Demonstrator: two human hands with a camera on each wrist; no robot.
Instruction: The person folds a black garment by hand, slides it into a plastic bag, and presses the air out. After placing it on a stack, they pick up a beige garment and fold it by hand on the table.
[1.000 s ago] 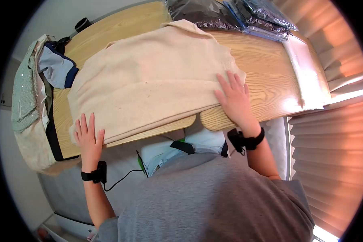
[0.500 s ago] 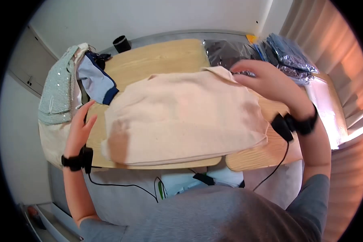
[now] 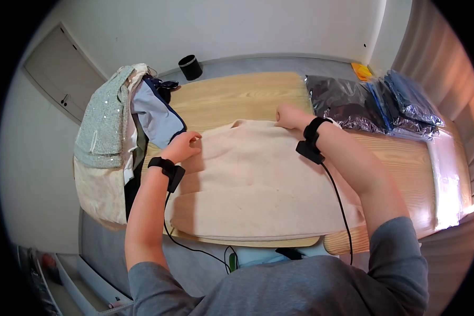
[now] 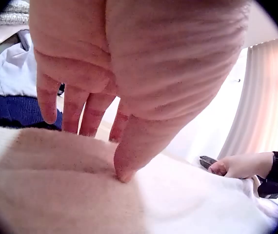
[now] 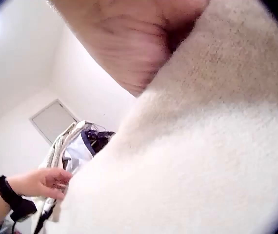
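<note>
A cream knit garment (image 3: 247, 184) lies spread on the wooden table, its straight hem along the front edge. At its far left edge is the left hand (image 3: 181, 147); the left wrist view shows this hand (image 4: 124, 63) with fingers pointing down past the fabric edge and the thumb tip at the cloth (image 4: 61, 180). The right hand (image 3: 295, 117), fingers curled, grips the garment's far edge near the collar end. In the right wrist view, the cloth (image 5: 192, 161) slopes up to the right hand (image 5: 134, 39), whose fingertips are hidden.
Clothes, including a sequined grey-green one (image 3: 102, 126) and a light blue one with navy trim (image 3: 155, 116), hang over the table's left end. Plastic-bagged dark garments (image 3: 342, 102) lie at the back right, beside clear plastic (image 3: 446, 179). A black bin (image 3: 190, 68) stands behind the table (image 3: 237, 97).
Both hands have left the garment's near part and moved to its far edge, the left inward and away, the right away and leftward. The right fingers have curled on the cloth. The head view has tilted up.
</note>
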